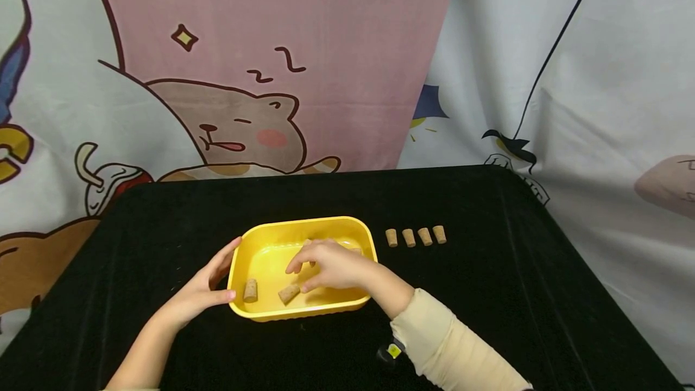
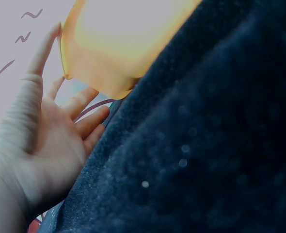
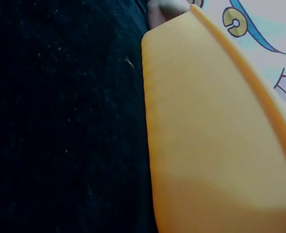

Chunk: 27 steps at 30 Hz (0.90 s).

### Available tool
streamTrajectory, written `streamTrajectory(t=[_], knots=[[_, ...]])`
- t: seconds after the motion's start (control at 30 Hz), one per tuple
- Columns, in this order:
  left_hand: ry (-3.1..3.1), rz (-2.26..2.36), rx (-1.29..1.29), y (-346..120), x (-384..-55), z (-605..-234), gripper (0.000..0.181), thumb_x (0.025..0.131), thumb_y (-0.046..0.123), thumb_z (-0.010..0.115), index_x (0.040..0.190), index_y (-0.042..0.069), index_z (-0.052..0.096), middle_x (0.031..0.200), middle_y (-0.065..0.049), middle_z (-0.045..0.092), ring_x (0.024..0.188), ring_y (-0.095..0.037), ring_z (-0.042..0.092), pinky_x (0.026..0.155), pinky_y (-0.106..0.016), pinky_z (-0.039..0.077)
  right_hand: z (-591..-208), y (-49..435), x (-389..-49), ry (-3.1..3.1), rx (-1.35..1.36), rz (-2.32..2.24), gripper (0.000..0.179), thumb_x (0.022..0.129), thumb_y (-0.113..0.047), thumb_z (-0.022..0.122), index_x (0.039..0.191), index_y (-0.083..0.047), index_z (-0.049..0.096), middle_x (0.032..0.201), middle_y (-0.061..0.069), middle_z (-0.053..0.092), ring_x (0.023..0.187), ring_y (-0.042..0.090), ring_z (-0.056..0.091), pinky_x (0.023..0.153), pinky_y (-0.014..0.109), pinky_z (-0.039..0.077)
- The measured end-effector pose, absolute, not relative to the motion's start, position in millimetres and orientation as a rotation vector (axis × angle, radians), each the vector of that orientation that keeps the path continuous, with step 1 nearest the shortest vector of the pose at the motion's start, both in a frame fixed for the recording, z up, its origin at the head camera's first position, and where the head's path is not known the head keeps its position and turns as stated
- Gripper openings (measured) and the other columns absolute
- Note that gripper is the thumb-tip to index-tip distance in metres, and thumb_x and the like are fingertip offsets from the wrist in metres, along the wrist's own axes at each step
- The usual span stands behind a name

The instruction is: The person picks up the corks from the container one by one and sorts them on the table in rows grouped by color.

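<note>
Corks here, taking the middle of the yellow bin as the hub of our clock in the head view; inside it we spot one standing at 8 o'clock and another tipped over between 6 and 7, and a bit of one more peeks out around 12, partly covered by our right hand, so we can't tell how many are in there; outside, a tidy row of four corks sits near the bin, between 2 and 3 o'clock, on the black cloth.

Our right hand hangs over the 3 o'clock half of the bin, sleeve coming in from 4; thumb and forefinger are apart with nothing between them that we can see, the thumb near the tipped cork; our left hand is at roughly 9, fingers spread, thumb tip on the rim near 8 and forefinger tip at the bin's edge near 10; the left wrist view shows that same wide-apart spread with a bare palm.

Over at 11, well beyond the bin, there's a dozing cartoon bear on the curtain.
</note>
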<state>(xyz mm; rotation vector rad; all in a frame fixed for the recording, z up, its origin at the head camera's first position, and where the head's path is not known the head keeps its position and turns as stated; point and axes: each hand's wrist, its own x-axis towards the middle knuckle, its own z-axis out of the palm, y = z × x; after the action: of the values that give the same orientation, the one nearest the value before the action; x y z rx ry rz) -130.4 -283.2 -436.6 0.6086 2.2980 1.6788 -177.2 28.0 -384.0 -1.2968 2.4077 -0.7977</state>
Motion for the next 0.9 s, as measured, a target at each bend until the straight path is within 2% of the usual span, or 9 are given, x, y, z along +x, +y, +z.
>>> streamTrajectory(t=[0.27,0.5,0.67,0.9], knots=[[2.306,1.677,0.631,-284,-131,-437,0.08,0.089,0.016,0.06,0.154,0.018,0.014,0.154,-0.024,0.017,0.134,-0.053,0.019,0.095,-0.077,0.015,-392,21,-179,2.423,-1.179,-0.746,0.03,0.08,-0.024,0.077,0.11,-0.024,0.07,0.095,-0.012,0.056,0.084,0.007,0.049,0.075,0.02,0.04],[2.301,1.678,0.61,-284,-130,-436,0.08,0.09,0.018,0.06,0.154,0.015,0.013,0.154,-0.025,0.017,0.134,-0.054,0.019,0.095,-0.077,0.016,-396,17,-182,2.392,-1.155,-0.766,0.032,0.079,-0.022,0.078,0.11,-0.021,0.069,0.093,-0.011,0.055,0.08,0.006,0.048,0.071,0.019,0.041],[2.291,1.676,0.573,-283,-129,-436,0.08,0.09,0.019,0.06,0.154,0.013,0.012,0.154,-0.026,0.016,0.133,-0.055,0.018,0.094,-0.077,0.018,-396,13,-183,2.369,-1.167,-0.754,0.029,0.078,-0.02,0.078,0.106,-0.021,0.07,0.092,-0.012,0.058,0.082,0.006,0.049,0.073,0.018,0.04],[2.295,1.677,0.599,-283,-130,-436,0.079,0.09,0.019,0.059,0.154,0.014,0.013,0.154,-0.026,0.018,0.133,-0.054,0.02,0.094,-0.077,0.018,-397,9,-183,2.355,-1.182,-0.734,0.024,0.078,-0.017,0.078,0.1,-0.021,0.07,0.088,-0.017,0.06,0.085,0.0,0.051,0.084,0.019,0.038]])
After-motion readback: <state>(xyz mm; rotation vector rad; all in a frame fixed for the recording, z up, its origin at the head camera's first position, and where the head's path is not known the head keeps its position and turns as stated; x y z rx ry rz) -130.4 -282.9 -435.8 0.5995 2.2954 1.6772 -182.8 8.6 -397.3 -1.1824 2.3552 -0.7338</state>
